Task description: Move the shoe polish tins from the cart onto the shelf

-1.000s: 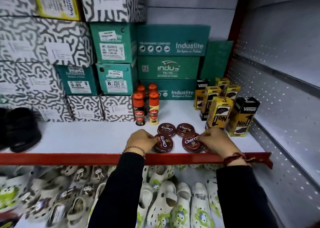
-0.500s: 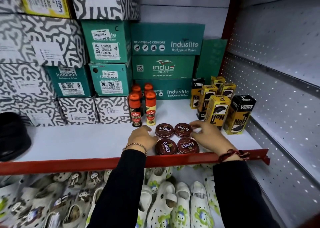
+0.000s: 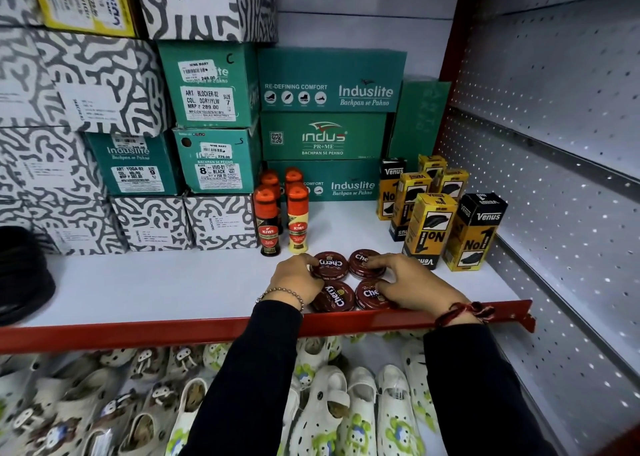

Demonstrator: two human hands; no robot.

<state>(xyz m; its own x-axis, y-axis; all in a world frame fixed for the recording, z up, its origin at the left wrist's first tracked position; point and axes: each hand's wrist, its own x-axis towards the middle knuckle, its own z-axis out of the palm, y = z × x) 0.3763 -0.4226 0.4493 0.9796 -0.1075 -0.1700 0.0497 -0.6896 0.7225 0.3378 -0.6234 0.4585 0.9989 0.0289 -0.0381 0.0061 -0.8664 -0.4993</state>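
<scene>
Four round maroon "Cherry" shoe polish tins lie flat in a tight two-by-two square near the front of the white shelf (image 3: 173, 282). My left hand (image 3: 298, 279) curls against the left edge of the back-left tin (image 3: 332, 265), thumb and fingertips pinching its rim. My right hand (image 3: 412, 282) lies spread over the right side, with its fingertips on the back-right tin (image 3: 362, 265) and its thumb against the front-right tin (image 3: 367, 296). The front-left tin (image 3: 334, 298) sits between my hands. The cart is out of view.
Orange-capped Kiwi polish bottles (image 3: 268, 223) stand just behind the tins. Yellow and black Venus boxes (image 3: 429, 227) stand to the right. Teal and patterned shoe boxes (image 3: 207, 116) fill the back. A red lip (image 3: 138, 334) edges the shelf, with white clogs (image 3: 346, 403) below it. A perforated wall (image 3: 554, 248) closes the right side.
Both hands moved from the front pair of tins back to the rear pair. The four tins now sit closer together in a square.
</scene>
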